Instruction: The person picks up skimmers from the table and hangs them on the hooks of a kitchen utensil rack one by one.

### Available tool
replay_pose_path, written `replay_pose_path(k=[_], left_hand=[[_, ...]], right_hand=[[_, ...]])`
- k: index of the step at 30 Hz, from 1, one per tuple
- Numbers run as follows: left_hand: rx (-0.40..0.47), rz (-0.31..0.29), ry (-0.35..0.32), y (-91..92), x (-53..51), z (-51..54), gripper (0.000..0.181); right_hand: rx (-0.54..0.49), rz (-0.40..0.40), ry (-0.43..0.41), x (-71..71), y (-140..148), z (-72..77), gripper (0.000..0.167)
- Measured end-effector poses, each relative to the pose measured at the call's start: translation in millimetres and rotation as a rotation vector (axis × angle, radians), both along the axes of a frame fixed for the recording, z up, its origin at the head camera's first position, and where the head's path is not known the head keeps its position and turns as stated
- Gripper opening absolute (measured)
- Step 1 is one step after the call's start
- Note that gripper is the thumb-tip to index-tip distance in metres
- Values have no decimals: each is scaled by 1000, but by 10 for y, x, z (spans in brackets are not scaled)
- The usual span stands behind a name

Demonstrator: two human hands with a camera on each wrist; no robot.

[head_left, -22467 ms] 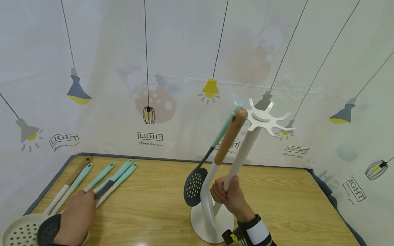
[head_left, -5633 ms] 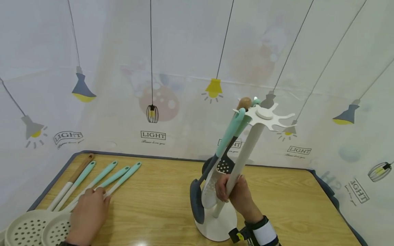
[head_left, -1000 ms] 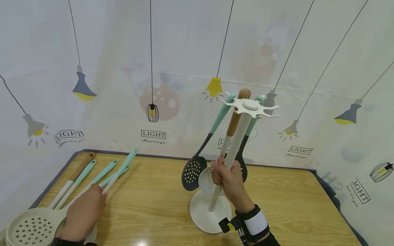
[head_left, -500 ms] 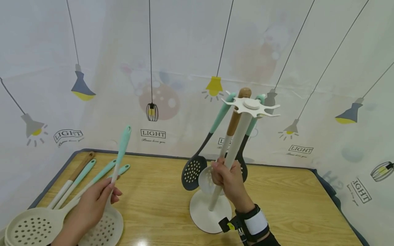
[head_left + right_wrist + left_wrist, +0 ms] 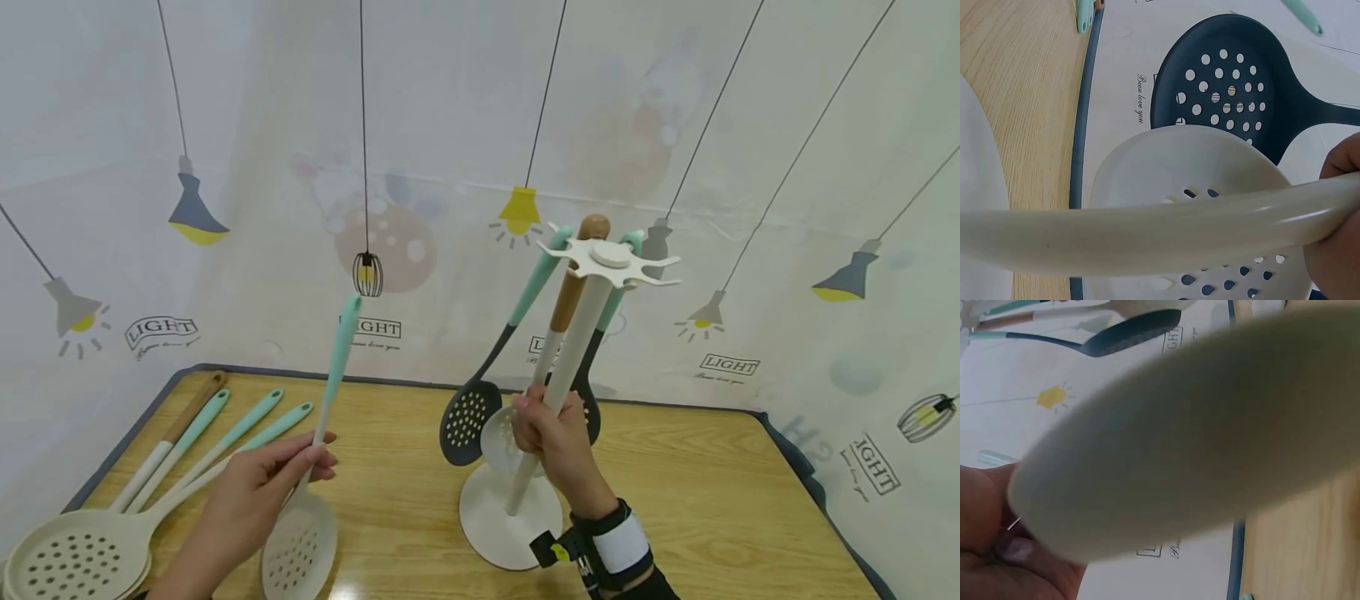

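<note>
Lamp-print backdrop (image 5: pixel 450 108) behind wood-grain tabletop (image 5: pixel 397 433). Your left hand (image 5: pixel 243 492) pinches a mint-handled skimmer (image 5: pixel 300 546) at its neck, handle up, just right of the stacked utensils (image 5: pixel 78 550). Your right hand (image 5: pixel 555 437) grips the white utensil stand (image 5: pixel 576 346), probably steadying it against its lopsided load of hung utensils (image 5: pixel 468 425).

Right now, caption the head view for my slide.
Left hand holds a teal-handled skimmer while the right hand grips a stand hung with utensils.

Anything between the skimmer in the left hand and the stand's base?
No: in the head view, only bare wooden tabletop shows between the held skimmer and the stand's base.
</note>
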State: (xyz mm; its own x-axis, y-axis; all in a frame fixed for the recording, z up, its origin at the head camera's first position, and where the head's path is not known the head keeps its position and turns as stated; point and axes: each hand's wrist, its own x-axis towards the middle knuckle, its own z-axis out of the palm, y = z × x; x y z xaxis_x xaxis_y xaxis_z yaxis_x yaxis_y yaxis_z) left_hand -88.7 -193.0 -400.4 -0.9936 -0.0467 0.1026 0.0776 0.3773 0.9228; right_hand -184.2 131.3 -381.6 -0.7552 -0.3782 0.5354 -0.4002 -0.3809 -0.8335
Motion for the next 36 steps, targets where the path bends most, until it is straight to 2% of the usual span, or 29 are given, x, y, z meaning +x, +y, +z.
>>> replay_pose_path(k=[6,11,14,17,24,31,36], left_hand=[[-5,5,89,152,46,120,32],[10,4,205,289,30,222,29],[27,-13,279,373,12,290,26],[55,-42,324,459,-4,365,25],[103,-113,372,663,-59,529,25],[144,-181,397,889,-117,616,27],[162,-206,391,1005,-139,655,29]], right_hand=[[-11,10,-2,2,-18,1,30],[-13,4,6,-1,-17,1,30],[-17,4,15,-3,-14,0,30],[-21,5,19,-3,-11,-3,30],[-15,-17,4,2,3,-13,32],[-12,-28,6,1,1,-20,33],[-23,-25,3,9,-16,-25,32]])
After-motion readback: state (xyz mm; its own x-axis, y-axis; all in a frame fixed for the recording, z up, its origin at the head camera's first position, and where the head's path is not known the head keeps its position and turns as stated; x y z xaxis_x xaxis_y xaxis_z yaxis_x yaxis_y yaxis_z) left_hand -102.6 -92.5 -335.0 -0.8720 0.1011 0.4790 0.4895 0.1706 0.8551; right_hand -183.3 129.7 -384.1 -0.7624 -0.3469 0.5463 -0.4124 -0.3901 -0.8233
